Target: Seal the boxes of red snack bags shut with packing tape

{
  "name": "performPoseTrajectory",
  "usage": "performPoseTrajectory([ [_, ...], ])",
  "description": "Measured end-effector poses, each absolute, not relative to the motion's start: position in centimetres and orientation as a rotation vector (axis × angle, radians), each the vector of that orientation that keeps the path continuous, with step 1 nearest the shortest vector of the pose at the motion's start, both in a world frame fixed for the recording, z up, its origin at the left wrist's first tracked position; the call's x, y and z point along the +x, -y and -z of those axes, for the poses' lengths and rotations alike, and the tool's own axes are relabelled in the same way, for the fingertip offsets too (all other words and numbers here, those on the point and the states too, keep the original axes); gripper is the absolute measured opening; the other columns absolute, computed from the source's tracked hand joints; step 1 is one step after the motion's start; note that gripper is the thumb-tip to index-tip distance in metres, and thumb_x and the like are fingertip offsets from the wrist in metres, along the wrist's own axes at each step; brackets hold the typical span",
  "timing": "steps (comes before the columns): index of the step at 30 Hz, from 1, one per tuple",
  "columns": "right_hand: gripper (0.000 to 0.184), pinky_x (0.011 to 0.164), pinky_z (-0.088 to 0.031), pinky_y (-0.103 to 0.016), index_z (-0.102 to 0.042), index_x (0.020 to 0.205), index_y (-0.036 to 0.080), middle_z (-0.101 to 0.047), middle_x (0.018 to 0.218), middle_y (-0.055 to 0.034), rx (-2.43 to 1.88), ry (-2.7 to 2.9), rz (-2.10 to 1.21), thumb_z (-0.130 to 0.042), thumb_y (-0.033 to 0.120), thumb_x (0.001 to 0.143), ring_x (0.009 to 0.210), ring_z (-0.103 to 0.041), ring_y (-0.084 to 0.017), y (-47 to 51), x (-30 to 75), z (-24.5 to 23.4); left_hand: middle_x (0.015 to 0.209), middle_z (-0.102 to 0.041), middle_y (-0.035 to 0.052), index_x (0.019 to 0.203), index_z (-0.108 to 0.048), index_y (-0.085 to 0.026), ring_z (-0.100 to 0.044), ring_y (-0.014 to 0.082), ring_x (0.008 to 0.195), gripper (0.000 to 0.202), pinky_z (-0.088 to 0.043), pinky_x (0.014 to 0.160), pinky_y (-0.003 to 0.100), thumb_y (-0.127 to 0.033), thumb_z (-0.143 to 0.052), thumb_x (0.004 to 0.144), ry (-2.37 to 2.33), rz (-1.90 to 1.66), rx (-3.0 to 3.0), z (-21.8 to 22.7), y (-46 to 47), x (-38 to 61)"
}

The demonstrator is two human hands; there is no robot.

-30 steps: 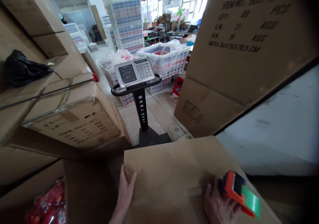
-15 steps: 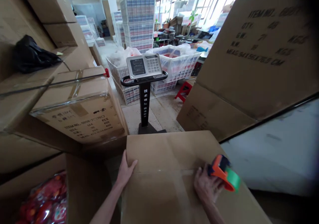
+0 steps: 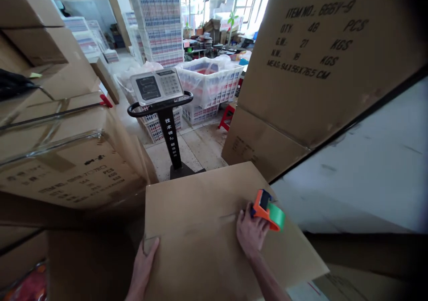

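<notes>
A closed brown cardboard box (image 3: pixel 200 203) lies flat-topped in front of me. My right hand (image 3: pixel 251 230) grips an orange tape dispenser (image 3: pixel 267 209) with a green roll, pressed on the box top near its right side. A strip of clear tape runs across the top toward the left. My left hand (image 3: pixel 143 263) rests flat on the box's near left corner, holding nothing.
A platform scale with a display head (image 3: pixel 156 86) on a black post stands just beyond the box. Stacked printed cartons (image 3: pixel 314 55) rise at right, more cartons (image 3: pixel 67 167) at left. White crates (image 3: pixel 214 87) with bagged goods sit farther back. A red stool (image 3: pixel 227 115) stands on the floor.
The view has swung right and down. My right hand has drawn the tape dispenser along the box top toward its right side. My left hand has slid nearer along the left edge.
</notes>
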State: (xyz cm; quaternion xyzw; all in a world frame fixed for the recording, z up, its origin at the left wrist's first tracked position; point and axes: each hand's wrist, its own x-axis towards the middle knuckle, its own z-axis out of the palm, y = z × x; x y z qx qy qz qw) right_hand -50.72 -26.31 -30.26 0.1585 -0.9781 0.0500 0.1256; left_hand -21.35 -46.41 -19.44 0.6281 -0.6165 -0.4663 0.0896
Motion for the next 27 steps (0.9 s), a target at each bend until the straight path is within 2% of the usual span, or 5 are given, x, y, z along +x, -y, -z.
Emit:
performPoseTrajectory([
  [9,0.056,0.104,-0.039,-0.059,-0.055,0.146,0.009,-0.054,0.134,-0.0364,0.619,2.828,-0.225,-0.033,0.040,0.105,0.133,-0.049,-0.050,22.6,-58.9,32.9,0.149,-0.060,0.0187,0.155,-0.031,-0.019,-0.056,0.0291,0.141,0.086,-0.043,0.120,0.041,-0.063,-0.053,0.084,1.651,1.415,1.896,24.8,38.4,-24.8],
  [12,0.058,0.105,-0.038,-0.062,-0.053,0.148,0.011,-0.048,0.142,-0.0377,0.642,2.849,-0.291,-0.031,0.043,0.105,0.135,-0.046,-0.052,21.9,-62.0,33.5,0.151,-0.060,0.0148,0.153,-0.037,-0.028,-0.050,0.0252,0.146,0.079,-0.042,0.119,0.035,-0.061,-0.055,0.085,1.617,1.361,1.888,25.6,35.7,-26.6],
  [13,0.058,0.105,-0.037,-0.063,-0.051,0.150,0.011,-0.047,0.144,-0.0374,0.666,2.858,-0.310,-0.031,0.043,0.105,0.136,-0.046,-0.052,21.8,-63.0,33.6,0.153,-0.058,0.0142,0.153,-0.039,-0.027,-0.047,0.0249,0.148,0.076,-0.039,0.121,0.034,-0.060,-0.055,0.086,1.600,1.326,1.884,25.7,34.9,-27.3],
  [17,0.061,0.103,-0.039,-0.064,-0.049,0.151,0.010,-0.052,0.141,-0.0362,0.759,2.930,-0.324,-0.035,0.045,0.103,0.130,-0.052,-0.051,21.6,-64.9,33.2,0.156,-0.054,0.0185,0.153,-0.037,-0.012,-0.045,0.0272,0.150,0.078,-0.027,0.127,0.036,-0.056,-0.054,0.090,1.548,1.255,1.860,25.7,33.4,-29.0],
  [27,0.071,0.105,-0.038,-0.067,-0.052,0.149,0.007,-0.054,0.141,-0.0369,0.873,2.890,-0.417,-0.024,0.050,0.100,0.130,-0.053,-0.052,23.0,-63.5,33.1,0.155,-0.055,0.0162,0.153,-0.038,-0.017,-0.044,0.0267,0.150,0.082,-0.029,0.125,0.032,-0.058,-0.061,0.086,1.464,1.339,1.816,25.9,36.1,-29.2],
])
